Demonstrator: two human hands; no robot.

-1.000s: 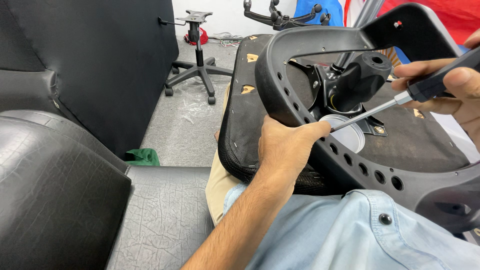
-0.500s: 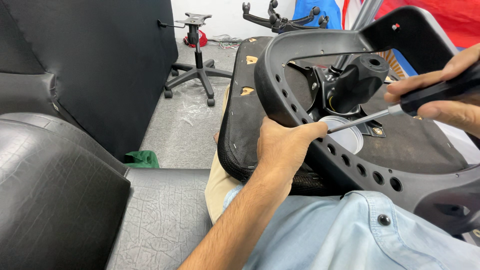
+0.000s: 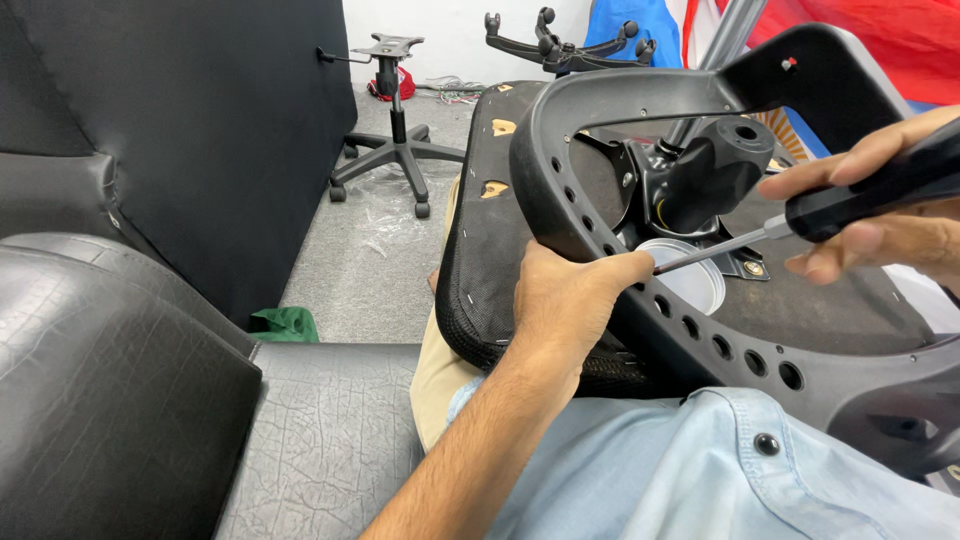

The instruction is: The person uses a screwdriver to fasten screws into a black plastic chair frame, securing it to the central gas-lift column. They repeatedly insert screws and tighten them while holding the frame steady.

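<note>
screwdriver (image 3: 800, 225) is the tool in play: a black-handled one with a thin steel shaft, gripped in the person's right hand (image 3: 880, 225) at about 3 o'clock, fingers wrapped firmly round the handle. the shaft slants down toward 8 o'clock and its tip ends right by the thumb of the left hand (image 3: 565, 300). that left hand is closed over the inner edge of a black plastic armrest loop (image 3: 720, 345) with a row of round holes; whether the fingers pinch a screw there i cannot tell, it is hidden behind the knuckles.

the loop lies over an upturned office chair seat (image 3: 490, 250) resting across the person's lap, its black fabric underside facing up. at the seat's middle, toward 1 o'clock from the left hand, sits the black tilt mechanism (image 3: 700, 180), and just beside it a small white round lid or cup (image 3: 695, 280).

to my eye the step in hand is bringing the driver tip onto a fixing at the armrest edge. the next move would need the tip seated square in the screw head, the left hand steadying the loop so it doesn't shift.

off at 11 o'clock a five-star chair base (image 3: 395, 150) stands on the grey carpet, and a black leather cushion (image 3: 110, 400) fills 8 o'clock.
</note>
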